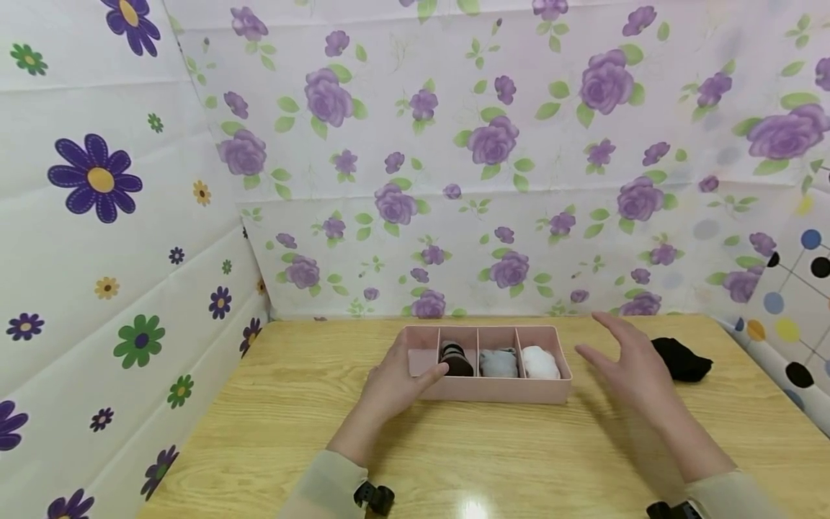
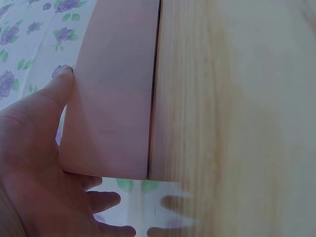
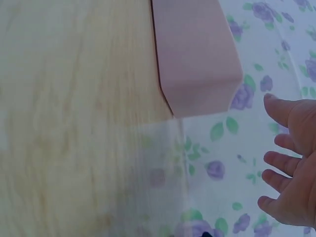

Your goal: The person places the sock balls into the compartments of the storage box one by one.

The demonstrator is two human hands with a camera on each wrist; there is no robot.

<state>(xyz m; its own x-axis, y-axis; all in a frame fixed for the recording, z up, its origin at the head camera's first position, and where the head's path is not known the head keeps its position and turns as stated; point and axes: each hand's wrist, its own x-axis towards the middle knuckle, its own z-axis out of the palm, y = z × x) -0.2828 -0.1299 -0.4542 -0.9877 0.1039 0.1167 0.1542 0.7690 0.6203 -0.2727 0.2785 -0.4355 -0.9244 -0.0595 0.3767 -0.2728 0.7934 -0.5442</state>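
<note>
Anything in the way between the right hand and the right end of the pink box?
Nothing visible. The right hand is apart from the pink box, with a gap between them in the head and right wrist views. The black cloth lies on the hand's other side, farther right.

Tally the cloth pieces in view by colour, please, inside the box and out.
Dark striped piece: 1
Grey piece: 1
White piece: 1
Black piece: 1
Total: 4 (3 in the pink box, 1 on the table)
</note>
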